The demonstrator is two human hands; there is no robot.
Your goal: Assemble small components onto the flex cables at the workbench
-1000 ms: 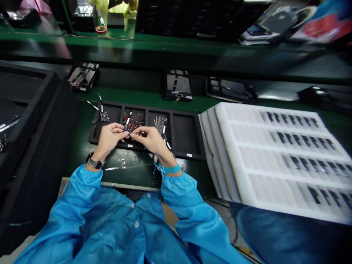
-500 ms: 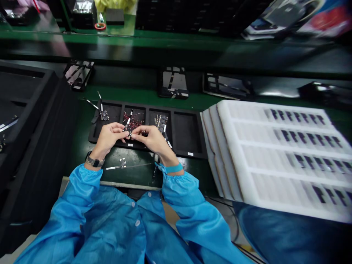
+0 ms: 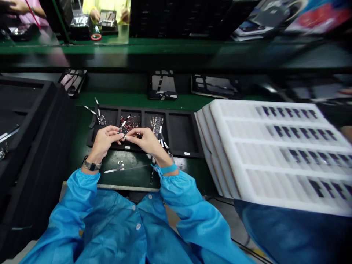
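Note:
My left hand [image 3: 103, 142] and my right hand [image 3: 145, 141] meet over the front edge of a black compartment tray [image 3: 180, 134]. Between them they pinch a small circuit board with a black-and-white flex strip [image 3: 125, 123] that sticks up and away from me. Fingertips partly hide the board. Small red parts [image 3: 133, 121] lie in the compartment just behind the hands. Left of these, another board with strips [image 3: 101, 120] rests in the tray. A pile of narrow circuit boards [image 3: 156, 124] fills the compartment to the right.
Nearer me on the green bench lies a board with a long strip [image 3: 121, 166]. Stacked white foam trays [image 3: 242, 172] with dark parts stand at right, black trays [image 3: 35, 146] at left. Flat black devices [image 3: 162, 86] line the bench behind. Across, a co-worker's hand [image 3: 95, 15] is near a device.
The view has shifted slightly. My hands keep their pinch on the circuit board, with only a slight change in the strip's tilt. A co-worker's hands and an open device have appeared across the bench.

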